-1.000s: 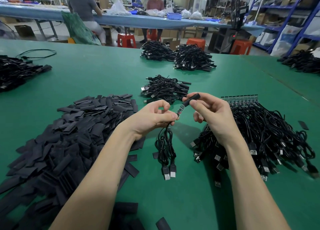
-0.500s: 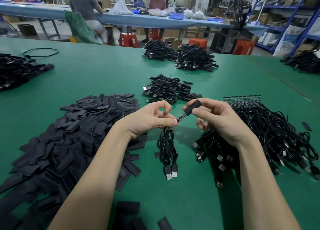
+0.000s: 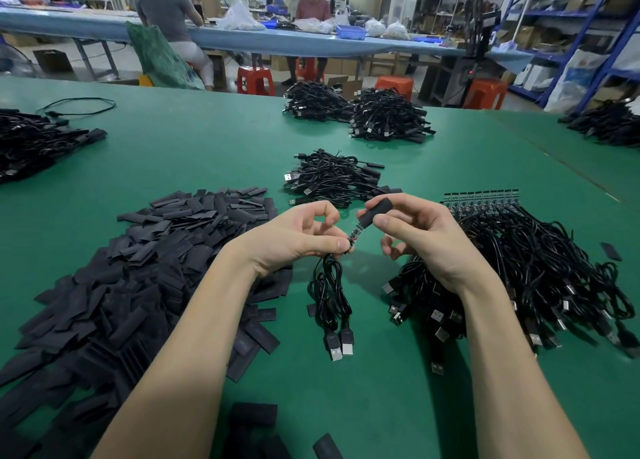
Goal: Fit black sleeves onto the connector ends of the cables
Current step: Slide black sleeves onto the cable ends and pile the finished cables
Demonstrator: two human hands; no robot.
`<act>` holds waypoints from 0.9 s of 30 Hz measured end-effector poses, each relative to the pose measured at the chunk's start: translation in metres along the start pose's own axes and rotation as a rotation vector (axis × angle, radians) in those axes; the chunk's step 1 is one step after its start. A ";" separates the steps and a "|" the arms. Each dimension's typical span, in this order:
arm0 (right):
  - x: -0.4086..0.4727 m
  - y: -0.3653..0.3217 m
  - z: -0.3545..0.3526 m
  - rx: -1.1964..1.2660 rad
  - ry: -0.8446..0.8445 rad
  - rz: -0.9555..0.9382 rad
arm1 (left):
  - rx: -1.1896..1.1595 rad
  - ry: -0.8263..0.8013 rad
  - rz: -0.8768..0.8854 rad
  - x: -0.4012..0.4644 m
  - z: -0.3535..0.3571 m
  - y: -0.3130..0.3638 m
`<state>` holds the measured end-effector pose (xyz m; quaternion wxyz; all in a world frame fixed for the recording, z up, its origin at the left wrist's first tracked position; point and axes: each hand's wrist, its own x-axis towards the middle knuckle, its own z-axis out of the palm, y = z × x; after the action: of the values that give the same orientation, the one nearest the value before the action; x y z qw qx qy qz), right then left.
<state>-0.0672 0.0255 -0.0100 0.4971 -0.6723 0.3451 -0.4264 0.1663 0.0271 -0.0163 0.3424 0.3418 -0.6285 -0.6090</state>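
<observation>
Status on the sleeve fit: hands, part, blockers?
Left hand pinches thin black cable below its small bare circuit-board end. Right hand holds black tubular sleeve, partly over the board. Nothing blocking.

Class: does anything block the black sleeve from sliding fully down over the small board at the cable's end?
Nothing visible does. The sleeve already covers the top of the board; only the left hand's fingertips pinch the base.
</observation>
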 end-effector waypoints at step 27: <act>0.005 0.002 0.010 0.359 0.242 0.187 | 0.320 0.382 0.277 0.020 0.010 -0.019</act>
<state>-0.0557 0.0243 -0.0124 0.6009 -0.4823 0.3815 -0.5107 0.1470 0.0150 -0.0354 0.4761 0.4109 -0.6816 -0.3742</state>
